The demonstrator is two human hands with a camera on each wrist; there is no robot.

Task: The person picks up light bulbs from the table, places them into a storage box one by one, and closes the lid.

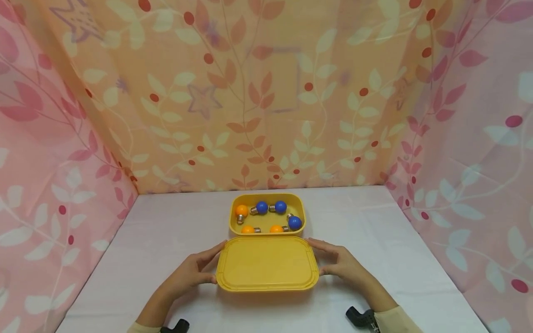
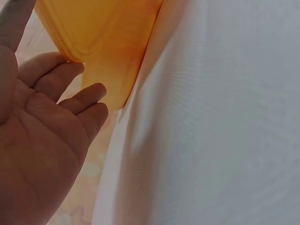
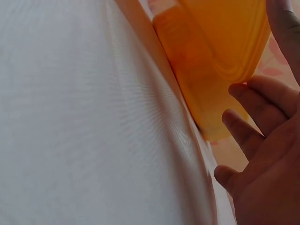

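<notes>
A yellow lid (image 1: 267,263) is held between both hands, raised a little over the white cloth. My left hand (image 1: 193,273) grips its left edge, thumb at the near corner and fingers at the far one. On the opposite edge, my right hand (image 1: 341,263) grips it the same way. Just beyond the lid stands a yellow container (image 1: 266,221), its near wall hidden by the lid. Inside lie three blue bulbs (image 1: 281,206) and three orange bulbs (image 1: 241,210). Both wrist views show the lid (image 2: 89,23) above the container (image 3: 201,93), with the lower fingers off the lid.
A white cloth (image 1: 166,222) covers the table. Leaf-patterned curtains (image 1: 266,138) hang along the back and both sides. Dark wrist devices (image 1: 360,318) sit by the sleeves at the near edge.
</notes>
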